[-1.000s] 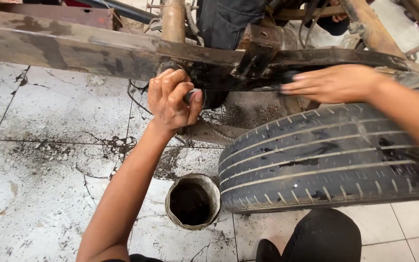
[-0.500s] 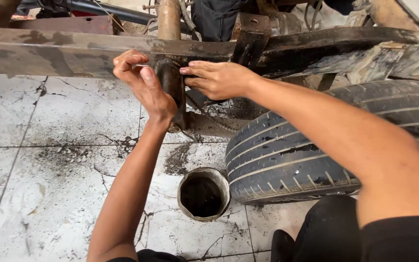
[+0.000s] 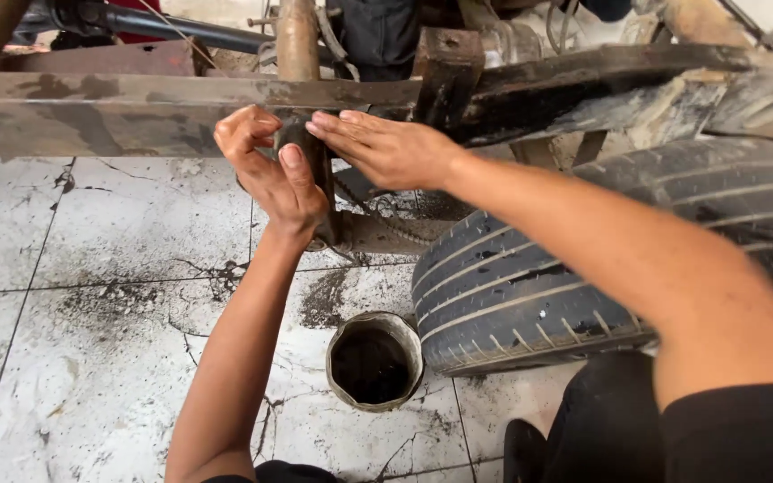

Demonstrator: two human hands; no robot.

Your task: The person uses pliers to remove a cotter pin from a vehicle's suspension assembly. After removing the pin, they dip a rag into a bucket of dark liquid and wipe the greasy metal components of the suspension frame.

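Note:
A rusty steel frame rail [image 3: 118,112] runs across the top of the head view. A dark metal part [image 3: 317,165] hangs down from it at the middle. My left hand [image 3: 270,174] is curled around that part, thumb up against it. My right hand [image 3: 386,148] reaches in from the right with flat fingers touching the same part and the rail. A black bracket [image 3: 445,72] stands on the rail just above my right hand. How the part is fixed to the rail is hidden by my fingers.
A black tyre [image 3: 601,259] lies on its side at the right. A dirty round can [image 3: 374,360] with dark liquid stands on the stained white floor tiles [image 3: 91,340] by the tyre. A pipe [image 3: 297,40] and a shaft [image 3: 181,31] run behind the rail.
My right hand has moved left from the tyre side to the hanging part. My left hand has risen up to the rail, and the view has shifted closer.

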